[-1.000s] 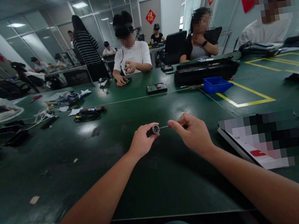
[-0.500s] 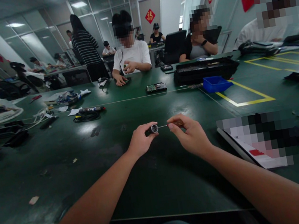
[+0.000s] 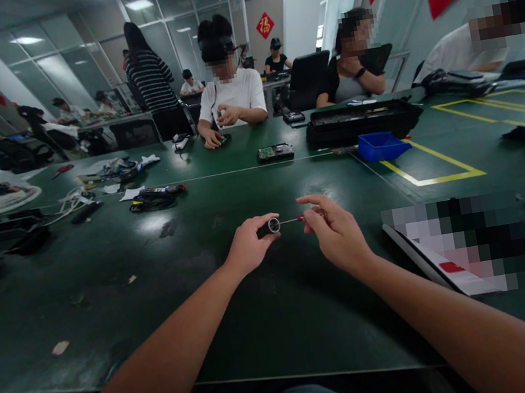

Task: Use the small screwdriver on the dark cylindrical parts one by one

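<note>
My left hand (image 3: 247,249) is closed around a short black cylinder (image 3: 267,227) whose round, silver-rimmed end faces me; it looks like a flashlight part. A thin screwdriver (image 3: 290,220) is held in my right hand (image 3: 341,237), with a red collar at the handle's front. Its metal shaft points left and meets the cylinder's rim or side; the exact contact of the tip is too small to make out. My right index finger is stretched out above the handle, while thumb and other fingers grip it. Both hands are above the green table (image 3: 244,332).
On the right lies a white box (image 3: 432,262), partly blurred out. Farther back are a blue bin (image 3: 383,147), a long black tray (image 3: 363,124) and a hard drive (image 3: 275,152). A coiled black cable (image 3: 156,201) lies left. Across the table a co-worker (image 3: 230,98) handles small parts.
My right index finger has lifted and straightened away from the screwdriver handle, and the right hand has shifted slightly right. My left hand keeps its hold on the cylinder.
</note>
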The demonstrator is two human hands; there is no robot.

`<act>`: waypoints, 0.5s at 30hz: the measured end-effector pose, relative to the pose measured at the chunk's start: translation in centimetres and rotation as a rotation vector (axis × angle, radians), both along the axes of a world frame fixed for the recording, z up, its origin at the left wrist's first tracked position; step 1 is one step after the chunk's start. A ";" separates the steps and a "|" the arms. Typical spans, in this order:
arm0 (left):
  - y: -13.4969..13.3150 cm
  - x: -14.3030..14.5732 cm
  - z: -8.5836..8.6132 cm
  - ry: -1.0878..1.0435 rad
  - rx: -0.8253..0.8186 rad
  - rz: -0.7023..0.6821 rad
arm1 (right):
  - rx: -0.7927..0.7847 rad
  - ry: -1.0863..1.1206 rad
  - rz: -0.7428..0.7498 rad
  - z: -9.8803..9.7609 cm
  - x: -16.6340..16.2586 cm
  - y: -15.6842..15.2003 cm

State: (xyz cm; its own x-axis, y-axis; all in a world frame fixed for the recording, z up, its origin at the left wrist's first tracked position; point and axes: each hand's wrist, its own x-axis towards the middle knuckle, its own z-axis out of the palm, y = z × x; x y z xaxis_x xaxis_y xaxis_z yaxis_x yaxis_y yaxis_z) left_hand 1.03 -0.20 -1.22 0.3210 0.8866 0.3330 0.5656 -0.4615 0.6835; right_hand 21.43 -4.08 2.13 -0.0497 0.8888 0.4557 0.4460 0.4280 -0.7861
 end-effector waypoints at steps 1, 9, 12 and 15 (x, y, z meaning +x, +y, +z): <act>0.0 0.0 0.0 0.002 -0.001 -0.001 | 0.000 0.006 -0.001 0.0 0.0 0.0; -0.3 0.2 0.3 -0.025 -0.015 0.020 | -0.040 0.208 -0.061 -1.0 -0.2 0.6; -0.3 0.2 0.4 -0.048 0.000 0.002 | -0.097 0.390 -0.040 -1.7 -0.2 1.4; -0.2 0.1 0.7 -0.055 0.063 -0.044 | -0.182 0.610 -0.027 -2.1 -0.1 2.2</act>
State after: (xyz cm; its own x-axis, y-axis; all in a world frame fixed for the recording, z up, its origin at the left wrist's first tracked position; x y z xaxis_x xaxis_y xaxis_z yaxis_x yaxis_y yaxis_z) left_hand 1.15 -0.37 -0.49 0.3386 0.8489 0.4059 0.5061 -0.5280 0.6820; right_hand 21.30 -1.91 0.00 0.1941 0.9521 0.2363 -0.0962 0.2582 -0.9613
